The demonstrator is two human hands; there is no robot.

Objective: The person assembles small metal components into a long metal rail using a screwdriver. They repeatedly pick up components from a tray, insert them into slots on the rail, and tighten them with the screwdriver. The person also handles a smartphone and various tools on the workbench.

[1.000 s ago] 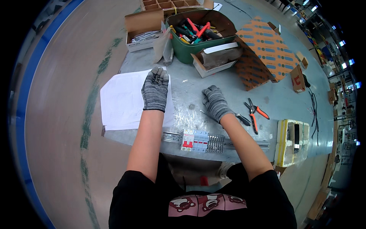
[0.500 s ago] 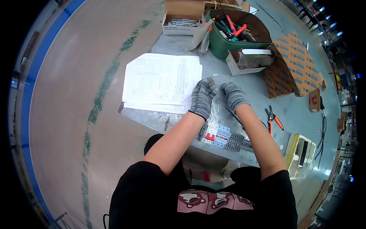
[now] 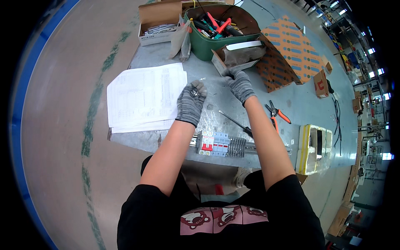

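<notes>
My left hand, in a grey knit glove, is turned partly palm up beside the printed sheets. Its fingers curl around small shiny metal parts too small to name exactly. Farther right, my gloved right hand reaches the near edge of an open white box holding a bag. Its fingertips are bent together; what they hold, if anything, I cannot make out. Below both hands, a circuit breaker with a red lever sits on a metal rail beside blue-grey modules and grey terminal blocks.
A screwdriver lies near my right forearm, with orange-handled pliers beyond it. A green tool bin, a carton of metal pieces and a patterned cardboard box stand farther back. A yellow-edged white container is at right.
My hands have moved apart, the right toward the white box. My left hand has turned, revealing small metal parts. The whole view has shifted, so the table appears farther left.
</notes>
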